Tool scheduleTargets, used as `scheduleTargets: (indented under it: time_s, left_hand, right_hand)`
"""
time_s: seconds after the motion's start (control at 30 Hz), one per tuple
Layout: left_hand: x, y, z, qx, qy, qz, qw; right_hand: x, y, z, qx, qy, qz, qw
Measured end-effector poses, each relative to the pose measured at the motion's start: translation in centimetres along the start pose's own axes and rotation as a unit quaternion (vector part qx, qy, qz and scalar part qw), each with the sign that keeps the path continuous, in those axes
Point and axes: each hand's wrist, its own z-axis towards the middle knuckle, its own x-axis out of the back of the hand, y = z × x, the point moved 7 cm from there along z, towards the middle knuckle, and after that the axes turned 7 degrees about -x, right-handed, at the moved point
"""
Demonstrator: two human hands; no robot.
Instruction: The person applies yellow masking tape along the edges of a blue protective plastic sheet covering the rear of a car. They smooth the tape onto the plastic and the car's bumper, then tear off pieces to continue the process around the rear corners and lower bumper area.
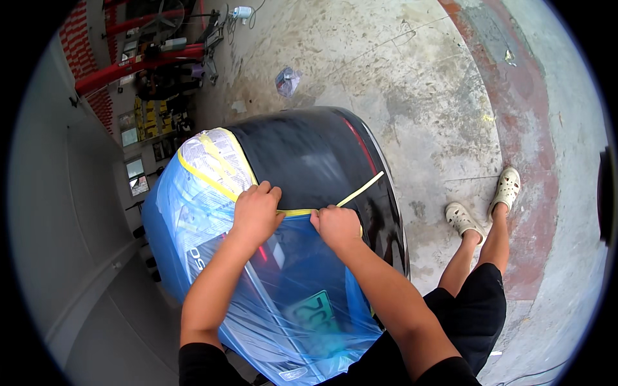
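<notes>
In front of me is a car's rear end, with a dull black panel (293, 145) left bare and blue translucent masking film (270, 321) over the rest. Yellow masking tape (296, 212) runs along the film's upper edge on the panel. My left hand (256, 211) has its fingers curled down on this tape, pressed against the panel. A short way to the right, my right hand (338, 226) pinches the same strip. The tape's loose end sticks out past it, up and to the right. A green licence plate (315, 315) shows through the film.
Newspaper (225, 154) edged with yellow tape covers the car's upper left corner. A crumpled plastic bag (288, 82) lies on the concrete floor beyond the car. Red lift arms (138, 64) stand at the far left. Light clogs (465, 219) are on the floor to the right.
</notes>
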Motion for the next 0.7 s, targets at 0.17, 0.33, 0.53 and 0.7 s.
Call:
scheduleTargets:
  time_s: [0.17,0.33,0.53,0.7]
  left_hand:
    - [-1.3,-0.2,-0.4,-0.005,-0.007,0.022,1.0]
    - [-0.8,-0.1,-0.7,0.015,-0.013,0.071,0.997]
    - [-2.6,3.6,1.4,-0.064,-0.006,0.054,0.996]
    - [-5.6,4.3,2.3,-0.119,0.02,0.08,0.989]
  right_hand:
    - [0.4,0.3,-0.1,-0.003,0.0,0.012,1.0]
    - [0.8,0.5,-0.1,-0.017,0.003,0.013,1.0]
    - [0.7,0.3,-0.1,-0.033,-0.026,0.002,0.999]
    - [0.6,1.8,-0.3,-0.062,-0.043,0.021,0.997]
